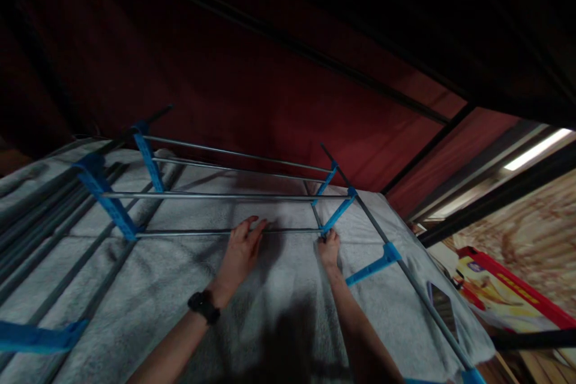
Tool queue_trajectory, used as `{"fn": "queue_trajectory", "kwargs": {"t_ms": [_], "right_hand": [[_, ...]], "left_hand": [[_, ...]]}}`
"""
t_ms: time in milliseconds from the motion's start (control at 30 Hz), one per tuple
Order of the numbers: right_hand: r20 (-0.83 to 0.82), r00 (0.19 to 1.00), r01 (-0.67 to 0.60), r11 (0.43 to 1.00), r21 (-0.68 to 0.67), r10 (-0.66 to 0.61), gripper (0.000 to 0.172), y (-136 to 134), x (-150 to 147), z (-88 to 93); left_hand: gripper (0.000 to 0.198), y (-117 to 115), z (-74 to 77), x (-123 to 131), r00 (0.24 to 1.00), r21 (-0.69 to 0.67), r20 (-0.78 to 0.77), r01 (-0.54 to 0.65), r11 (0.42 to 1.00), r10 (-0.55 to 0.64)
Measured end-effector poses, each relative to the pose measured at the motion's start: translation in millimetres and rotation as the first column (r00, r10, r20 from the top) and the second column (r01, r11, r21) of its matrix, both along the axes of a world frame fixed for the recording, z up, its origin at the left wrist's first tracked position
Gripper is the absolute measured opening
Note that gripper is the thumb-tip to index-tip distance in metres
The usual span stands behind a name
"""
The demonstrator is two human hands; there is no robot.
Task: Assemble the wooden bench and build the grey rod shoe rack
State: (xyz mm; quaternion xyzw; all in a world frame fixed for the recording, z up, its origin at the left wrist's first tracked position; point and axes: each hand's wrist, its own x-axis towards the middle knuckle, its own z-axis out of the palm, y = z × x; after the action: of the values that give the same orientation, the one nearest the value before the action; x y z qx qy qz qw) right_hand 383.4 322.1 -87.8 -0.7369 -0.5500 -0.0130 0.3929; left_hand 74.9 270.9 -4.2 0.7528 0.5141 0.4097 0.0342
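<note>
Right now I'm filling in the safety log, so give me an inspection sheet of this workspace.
Surface: pale, creased cloth.
Work items: metal rods joined by blue connectors into a frame.
Clutter: what looks like a phone, near the cloth's right edge.
Hands: left hand at the lower near rod, grip unclear; right hand at a connector's lower end, grip hidden.
Cables: nothing seen.
Surroundings: dark red sheet behind; red and yellow box at right.

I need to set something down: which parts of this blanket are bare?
The fuzzy grey blanket is bare between the left hand and right hand, short of the nearest silver metal rod, and between the left hand and the grey metal tubes. Crowded: far left, where those tubes lie packed, and right, where a dark rectangular phone lies beside another tube.
</note>
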Motion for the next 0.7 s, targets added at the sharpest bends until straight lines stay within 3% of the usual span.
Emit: {"fn": "queue_trajectory", "kwargs": {"t_ms": [133,233,300,367,433,467,567,700], "right_hand": [[0.03,0.999,-0.014,0.999,0.053,0.013,0.052,-25,-21,15.7],[0.042,0.993,-0.114,0.989,0.098,0.11,0.052,-45,-35,42.8],[0.069,0.98,-0.195,0.971,0.137,0.187,0.051,-57,-40,67.8],[0.088,0.972,-0.232,0.954,0.192,0.219,0.049,-65,-42,93.5],[0.117,0.958,-0.283,0.932,0.224,0.263,0.047,-70,-46,115.9],[0.137,0.95,-0.307,0.922,0.235,0.281,0.046,-72,-50,125.4],[0.227,0.903,-0.414,0.879,0.238,0.364,0.044,-74,-74,148.5],[0.343,0.805,-0.567,0.798,0.204,0.484,0.047,-64,-133,173.1]], "left_hand": [[0.041,-20,21.6,-48,0.974,0.06,0.173,-0.156,0.986,0.143],[0.043,-23,33.7,-73,0.894,-0.033,0.384,-0.238,0.971,0.232],[0.045,-21,41.2,-85,0.726,-0.2,0.621,-0.218,0.955,0.295],[0.046,-17,49.8,-97,0.427,-0.335,0.836,-0.102,0.937,0.346],[0.048,-13,60.2,-108,0.134,-0.329,0.937,0.014,0.944,0.324],[0.046,-11,66.1,-114,0.029,-0.286,0.958,0.046,0.957,0.285],[0.028,-8,85.0,-130,-0.137,-0.143,0.979,0.076,0.987,0.152],[0.014,-3,105.8,-140,-0.201,-0.088,0.974,0.086,0.992,0.103]]}}
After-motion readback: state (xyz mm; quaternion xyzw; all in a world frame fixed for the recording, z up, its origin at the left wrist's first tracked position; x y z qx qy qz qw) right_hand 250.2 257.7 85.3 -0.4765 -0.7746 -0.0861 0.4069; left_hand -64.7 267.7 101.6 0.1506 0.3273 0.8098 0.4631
